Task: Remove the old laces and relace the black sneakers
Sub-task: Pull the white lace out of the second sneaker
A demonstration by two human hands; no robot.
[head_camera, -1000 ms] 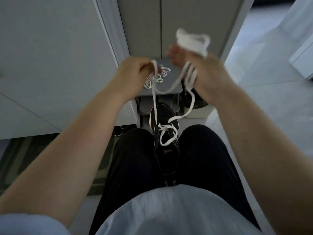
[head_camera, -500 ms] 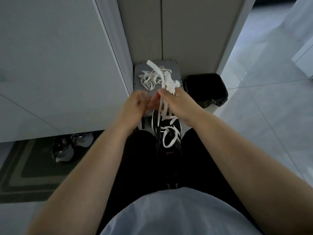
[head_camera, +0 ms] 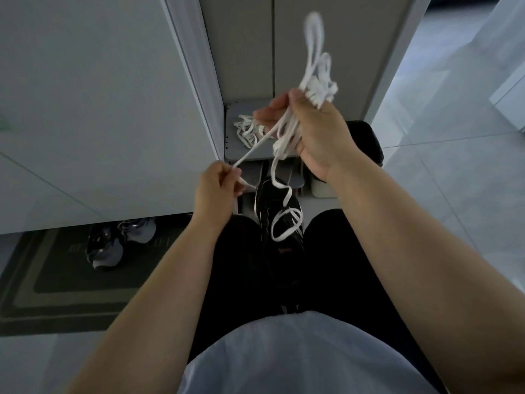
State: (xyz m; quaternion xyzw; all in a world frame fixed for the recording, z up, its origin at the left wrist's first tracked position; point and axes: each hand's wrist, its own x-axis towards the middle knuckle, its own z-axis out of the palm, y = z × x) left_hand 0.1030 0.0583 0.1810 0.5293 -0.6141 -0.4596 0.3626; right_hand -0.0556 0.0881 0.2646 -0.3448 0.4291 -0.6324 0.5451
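A black sneaker (head_camera: 279,223) with white stripes stands toe-away between my knees. A white lace (head_camera: 287,132) runs up from its eyelets in loose loops. My right hand (head_camera: 318,132) is raised above the shoe and shut on a bunch of that lace, with loops sticking up past the fingers. My left hand (head_camera: 218,189), lower and to the left of the shoe's toe, pinches one end of the same lace near its tip. A second pile of white laces (head_camera: 248,132) lies on the grey stool (head_camera: 235,149) behind.
A white cabinet door (head_camera: 99,109) stands close on the left. A black bin (head_camera: 366,140) sits right of the stool. Grey sneakers (head_camera: 113,243) rest on a dark mat (head_camera: 56,285) at the lower left. Pale floor tiles (head_camera: 454,180) spread to the right.
My right hand has lifted up and right with the bunched lace. My left hand has stayed low and drawn one lace end out to the left, so the hands have parted.
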